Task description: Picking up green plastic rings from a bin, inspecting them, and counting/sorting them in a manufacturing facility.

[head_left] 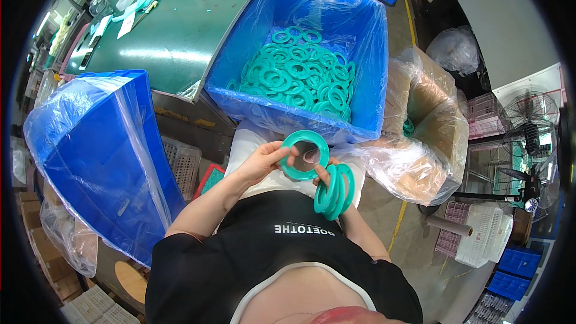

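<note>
Between my hands, above my lap, is a flat teal plastic ring [290, 168]. My left hand [264, 161] pinches its left edge between thumb and fingers. My right hand [324, 175] is closed around several more teal rings [339, 192] that hang in a loose stack, and its fingertips are by the single ring's lower right edge. Just beyond my hands stands a blue bin [367, 78] lined with clear plastic film. A heap of teal rings [288, 75] lies in it. The palm of my right hand is hidden by the stack.
A second blue bin [102, 156], film-lined, is tilted at my left. On the right stands a cardboard box [441, 123] in clear plastic, a few teal rings inside. Behind is a green table [174, 30]. A fan [528, 132] and white crates [480, 237] stand farther right.
</note>
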A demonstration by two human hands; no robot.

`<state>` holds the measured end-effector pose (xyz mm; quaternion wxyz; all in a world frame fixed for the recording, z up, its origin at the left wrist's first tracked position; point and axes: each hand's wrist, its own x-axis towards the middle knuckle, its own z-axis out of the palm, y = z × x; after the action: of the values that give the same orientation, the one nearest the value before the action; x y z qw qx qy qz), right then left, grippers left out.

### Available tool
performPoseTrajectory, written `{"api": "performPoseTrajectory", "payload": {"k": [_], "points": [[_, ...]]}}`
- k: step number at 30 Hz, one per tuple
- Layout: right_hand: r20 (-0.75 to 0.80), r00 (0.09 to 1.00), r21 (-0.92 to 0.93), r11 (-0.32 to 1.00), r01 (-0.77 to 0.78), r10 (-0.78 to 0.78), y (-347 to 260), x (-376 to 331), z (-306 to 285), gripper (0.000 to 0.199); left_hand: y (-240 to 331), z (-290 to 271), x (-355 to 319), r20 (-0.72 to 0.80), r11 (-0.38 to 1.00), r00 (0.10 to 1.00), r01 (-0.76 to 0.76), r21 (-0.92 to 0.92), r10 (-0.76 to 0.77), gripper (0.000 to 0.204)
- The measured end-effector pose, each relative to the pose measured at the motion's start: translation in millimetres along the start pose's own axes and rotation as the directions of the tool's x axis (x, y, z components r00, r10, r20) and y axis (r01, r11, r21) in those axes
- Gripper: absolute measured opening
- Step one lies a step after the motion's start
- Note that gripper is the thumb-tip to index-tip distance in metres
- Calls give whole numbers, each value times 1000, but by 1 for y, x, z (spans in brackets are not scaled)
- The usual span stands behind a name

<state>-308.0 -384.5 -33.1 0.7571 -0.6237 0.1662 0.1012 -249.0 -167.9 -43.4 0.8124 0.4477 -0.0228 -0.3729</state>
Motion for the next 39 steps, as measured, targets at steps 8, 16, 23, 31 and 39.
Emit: {"api": "performPoseTrajectory", "payload": {"k": [8, 16, 23, 31, 39], "points": [[85, 993, -220, 971, 98, -81, -2, -3, -1, 25, -20, -3, 18, -246, 700, 880, -128, 702, 408, 21], [64, 998, -86, 996, -19, 25, -9, -1, -6, 23, 9, 22, 19, -84, 436, 878, -149, 888, 471, 22], [90, 995, -150, 989, -19, 33, 11, 5, -25, 25, 15, 3, 15, 45, 369, 980, -115, 922, 193, 22], [25, 997, -201, 977, 76, -73, -5, 7, -38, 26, -2, 17, 24, -88, 483, 900, -144, 863, 427, 9], [-290, 929, 348, 880, 324, -228, -4, 70, -141, 23, -16, 1, 29, -112, 993, 993, 57, 101, -46, 17]]}}
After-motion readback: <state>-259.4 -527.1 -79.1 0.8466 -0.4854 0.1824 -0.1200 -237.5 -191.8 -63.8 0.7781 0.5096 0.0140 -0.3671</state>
